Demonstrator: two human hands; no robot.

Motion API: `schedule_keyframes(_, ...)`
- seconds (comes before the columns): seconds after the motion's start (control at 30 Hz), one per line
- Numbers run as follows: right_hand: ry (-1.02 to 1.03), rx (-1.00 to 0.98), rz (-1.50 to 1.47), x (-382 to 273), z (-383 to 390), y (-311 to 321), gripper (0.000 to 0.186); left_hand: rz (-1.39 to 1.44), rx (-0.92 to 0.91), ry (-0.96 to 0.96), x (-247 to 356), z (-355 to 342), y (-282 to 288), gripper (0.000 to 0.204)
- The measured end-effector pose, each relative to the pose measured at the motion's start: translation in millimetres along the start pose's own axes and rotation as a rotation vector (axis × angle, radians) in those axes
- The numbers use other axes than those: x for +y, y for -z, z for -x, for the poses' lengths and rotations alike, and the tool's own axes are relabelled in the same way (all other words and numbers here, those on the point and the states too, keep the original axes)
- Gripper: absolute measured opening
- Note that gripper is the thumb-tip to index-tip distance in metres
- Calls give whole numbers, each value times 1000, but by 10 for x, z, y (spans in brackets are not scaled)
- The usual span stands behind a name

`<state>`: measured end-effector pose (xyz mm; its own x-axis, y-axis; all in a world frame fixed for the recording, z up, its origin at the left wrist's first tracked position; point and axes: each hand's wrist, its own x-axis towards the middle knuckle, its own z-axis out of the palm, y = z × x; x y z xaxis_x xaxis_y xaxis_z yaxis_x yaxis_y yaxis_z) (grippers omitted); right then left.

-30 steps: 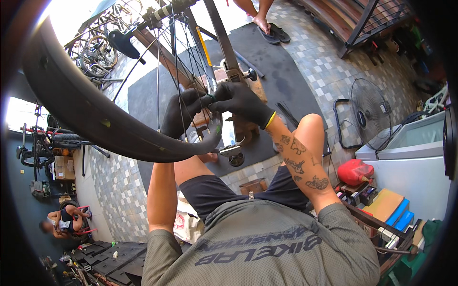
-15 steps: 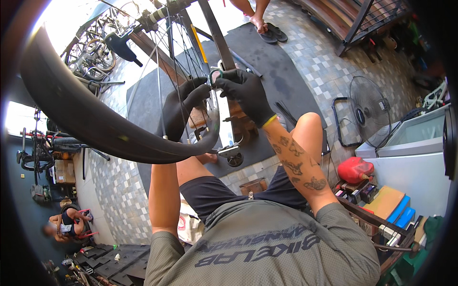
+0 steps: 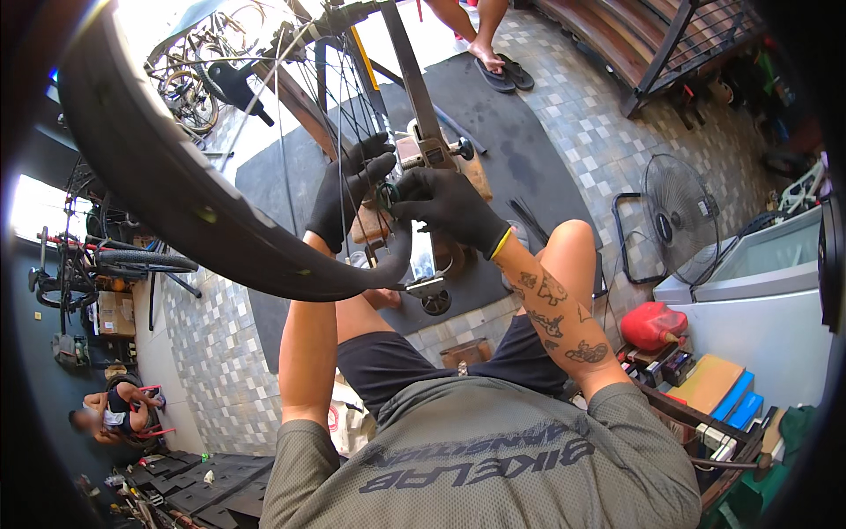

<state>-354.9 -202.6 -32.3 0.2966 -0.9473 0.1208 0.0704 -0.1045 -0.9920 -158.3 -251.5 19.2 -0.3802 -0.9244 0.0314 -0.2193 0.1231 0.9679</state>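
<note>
A bicycle wheel with a black tyre (image 3: 176,194) stands in a truing stand (image 3: 412,88), its spokes running up to the hub at the top. My right hand (image 3: 449,207), in a black glove, pinches a small round spoke wrench (image 3: 389,195) against the spokes near the rim. Behind the spokes is my left hand (image 3: 339,198), also gloved, its fingers apart and reaching up beside the wrench. Part of that hand is hidden by the spokes. Below both hands, the stand's foot (image 3: 426,287) shows past the tyre.
A black mat (image 3: 520,150) lies on the tiled floor. To the right are a floor fan (image 3: 679,212), a red fuel can (image 3: 654,326) and a white chest (image 3: 758,326). Another person's foot (image 3: 486,57) is at the far edge; someone sits at left (image 3: 123,414). Bicycles (image 3: 189,97) stand far left.
Both hands have come lower along the spokes, nearer the rim, with the spoke wrench in the right. My left fingers have spread, and the stand's clamp is now uncovered.
</note>
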Motion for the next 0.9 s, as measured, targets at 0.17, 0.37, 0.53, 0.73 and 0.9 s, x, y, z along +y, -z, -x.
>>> schedule_keyframes(0.17, 105, 54, 39, 271, -167, 5, 37, -176, 215, -132, -261, -82, -21, 58)
schedule_keyframes(0.37, -22, -82, -134, 402, -287, 18, 43, -306, 304, -106, -385, 80, 15, 31)
schedule_keyframes(0.53, -106, -254, -343, 354, -301, 49, 49, 122, -59, -23, -335, 262, 58, 33)
schedule_keyframes(0.73, -100, -228, -342, 168, -224, 78, 58, -294, 73, -35, -136, 152, -31, 30)
schedule_keyframes(0.9, 23, 83, 232, -129, -44, -108, 60, -415, 166, 17, 245, 313, -267, 36)
